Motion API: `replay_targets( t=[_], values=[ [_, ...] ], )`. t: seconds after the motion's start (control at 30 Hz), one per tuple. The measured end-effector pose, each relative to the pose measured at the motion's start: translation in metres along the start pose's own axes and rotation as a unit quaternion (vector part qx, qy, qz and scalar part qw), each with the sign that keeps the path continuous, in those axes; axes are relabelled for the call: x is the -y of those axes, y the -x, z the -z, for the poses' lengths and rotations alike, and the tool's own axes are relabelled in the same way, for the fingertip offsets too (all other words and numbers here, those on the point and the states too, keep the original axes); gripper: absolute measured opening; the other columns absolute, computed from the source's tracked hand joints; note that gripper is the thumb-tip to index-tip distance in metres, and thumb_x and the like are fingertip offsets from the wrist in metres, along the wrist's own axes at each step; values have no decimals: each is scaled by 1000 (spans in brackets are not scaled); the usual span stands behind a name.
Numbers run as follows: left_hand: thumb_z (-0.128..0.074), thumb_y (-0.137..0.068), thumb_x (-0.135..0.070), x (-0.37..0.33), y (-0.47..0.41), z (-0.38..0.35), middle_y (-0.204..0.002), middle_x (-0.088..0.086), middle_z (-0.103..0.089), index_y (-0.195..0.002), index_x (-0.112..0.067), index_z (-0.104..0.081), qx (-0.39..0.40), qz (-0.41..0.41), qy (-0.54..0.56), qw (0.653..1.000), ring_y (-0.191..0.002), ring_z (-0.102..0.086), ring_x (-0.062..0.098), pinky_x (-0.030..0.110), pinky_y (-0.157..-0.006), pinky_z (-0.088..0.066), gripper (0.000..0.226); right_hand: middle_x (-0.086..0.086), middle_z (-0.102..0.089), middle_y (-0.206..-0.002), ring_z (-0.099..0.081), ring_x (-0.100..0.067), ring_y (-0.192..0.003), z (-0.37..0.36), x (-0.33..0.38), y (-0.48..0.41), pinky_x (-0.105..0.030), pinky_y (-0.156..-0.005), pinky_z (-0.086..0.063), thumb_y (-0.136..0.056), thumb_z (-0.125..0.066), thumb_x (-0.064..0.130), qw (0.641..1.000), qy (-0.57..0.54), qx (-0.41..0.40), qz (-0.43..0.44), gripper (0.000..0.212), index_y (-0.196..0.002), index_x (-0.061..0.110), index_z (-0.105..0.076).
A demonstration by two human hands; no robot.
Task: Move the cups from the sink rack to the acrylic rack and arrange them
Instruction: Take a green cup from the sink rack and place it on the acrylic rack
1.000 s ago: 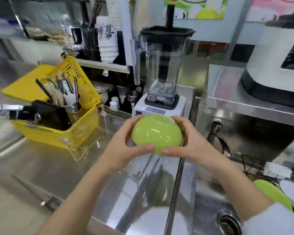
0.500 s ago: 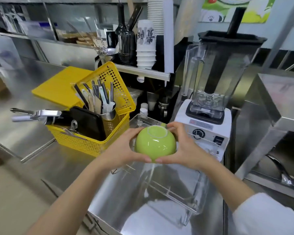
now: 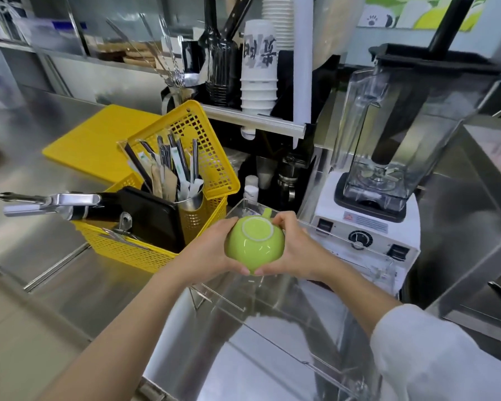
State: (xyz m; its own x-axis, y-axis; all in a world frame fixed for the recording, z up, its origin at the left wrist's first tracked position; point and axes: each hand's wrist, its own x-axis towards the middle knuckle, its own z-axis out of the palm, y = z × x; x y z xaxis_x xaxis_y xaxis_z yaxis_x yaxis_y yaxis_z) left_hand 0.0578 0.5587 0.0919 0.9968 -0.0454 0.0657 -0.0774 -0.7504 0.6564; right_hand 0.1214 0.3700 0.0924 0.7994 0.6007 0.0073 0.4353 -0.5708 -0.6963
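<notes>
A green cup (image 3: 253, 246) is held upside down, its white foot ring facing me and its handle pointing away. My left hand (image 3: 209, 251) cups its left side and my right hand (image 3: 294, 250) cups its right side, thumbs meeting under the near edge. The cup hangs over the far left part of the clear acrylic rack (image 3: 315, 337), which stands on the steel counter below my arms. The sink rack is out of view.
A yellow basket (image 3: 203, 169) with cutlery, a black tray and metal tongs stands just left of the acrylic rack. A blender (image 3: 388, 180) on a white base stands behind the rack on the right. Stacked paper cups (image 3: 258, 73) sit on a shelf behind.
My view has swung left from the sink to the acrylic rack. Both hands have carried the green cup forward and down over the rack's far left end.
</notes>
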Motion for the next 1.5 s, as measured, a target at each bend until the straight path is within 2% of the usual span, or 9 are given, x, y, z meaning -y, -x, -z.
replay_targets(
  t=[0.1,0.2,0.37,0.5,0.63,0.77,1.07,1.3,1.5],
  values=[
    [-85,-54,-38,2,-4,3,-139,-5,-42,-138,-23,-29,1,5,-21,1000,-109,-34,0,12,-83,-29,102,0,-44,-121,-46,-20,-109,-2,1,-6,-43,-92,-44,-45,-84,46,1000,-28,2,-3,90,-110,33,-24],
    [-82,-58,-45,2,-6,5,-142,-1,-40,-140,-22,-27,12,9,-68,998,-124,-37,14,31,-101,-31,101,2,-44,-121,-47,-19,-109,-3,1,-9,-43,-93,-44,-46,-84,45,1000,-27,5,0,88,-110,34,-25],
    [-72,-62,-57,2,-6,8,-150,1,-29,-145,-21,-18,20,18,-206,978,-137,-20,23,42,-112,-11,105,3,-46,-117,-49,-19,-106,-5,2,-9,-43,-91,-45,-48,-84,47,1000,-16,-5,10,86,-109,33,-26],
    [-75,-66,-46,3,-3,9,-147,3,-30,-145,-19,-16,27,11,-133,991,-135,-25,22,37,-110,-23,102,7,-47,-110,-50,-18,-101,-8,5,-9,-41,-86,-46,-48,-83,48,1000,-2,-24,21,81,-104,35,-26],
    [-77,-68,-37,8,-1,12,-147,1,-31,-145,-20,-18,19,11,-90,996,-134,-28,18,30,-107,-24,98,8,-49,-112,-50,-17,-100,-13,10,-12,-35,-80,-44,-44,-82,53,999,10,-39,17,84,-105,38,-26],
    [-77,-70,-30,13,2,15,-148,-2,-32,-145,-23,-21,4,17,-65,998,-134,-30,14,25,-104,-23,93,2,-51,-125,-47,-20,-112,-19,14,-14,-40,-94,-41,-44,-82,55,998,29,-52,24,101,-124,26,-27],
    [-75,-72,-34,9,3,16,-147,-1,-34,-144,-22,-22,2,22,-62,998,-133,-31,15,24,-102,-24,90,-1,-39,-138,-38,-20,-125,-18,17,-10,-48,-105,-31,-57,-78,53,996,66,-31,43,98,-134,23,-25],
    [-60,-77,-54,-23,6,8,-154,1,-21,-144,-29,-21,-49,-52,-127,989,-140,-22,18,38,-112,-19,82,-3,-22,-153,-23,-18,-138,5,10,16,-46,-112,-23,-69,-67,56,991,95,-65,66,96,-143,27,-13],
    [-61,-80,-50,-76,-5,-19,-149,4,-34,-142,-22,-33,-76,-158,-143,974,-136,-30,20,37,-111,-23,74,3,-17,-154,-23,-18,-138,38,-11,60,-45,-111,-21,-71,-58,63,983,105,-139,53,91,-143,36,-8]
  ],
)
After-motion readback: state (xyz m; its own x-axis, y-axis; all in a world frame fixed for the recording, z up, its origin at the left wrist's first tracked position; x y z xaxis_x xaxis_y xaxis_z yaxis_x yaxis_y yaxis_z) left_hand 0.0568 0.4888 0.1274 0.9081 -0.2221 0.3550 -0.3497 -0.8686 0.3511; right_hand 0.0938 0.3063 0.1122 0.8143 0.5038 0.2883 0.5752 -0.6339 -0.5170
